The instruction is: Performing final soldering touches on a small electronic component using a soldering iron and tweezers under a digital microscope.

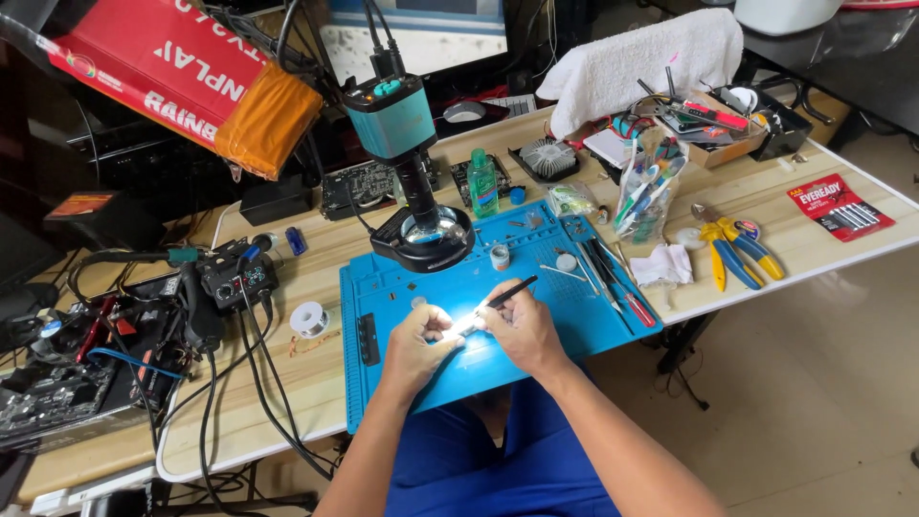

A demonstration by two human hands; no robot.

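In the head view, at the frame's centre, the left hand (414, 343) pinches a small, glare-washed part (458, 328) down on the blue repair mat (574, 330), apparently to steady it under the microscope's ring light (423, 239). The right hand (522, 325) grips a thin black tool (508, 291) pen-fashion, tip angled toward that part for fine control. Solder wire (309, 319) lies left of the mat, yellow-handled pliers (735, 251) at right.

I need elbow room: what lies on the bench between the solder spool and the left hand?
In the head view, only the blue mat's left edge, with a small black part on it, lies between the solder spool and the left hand.
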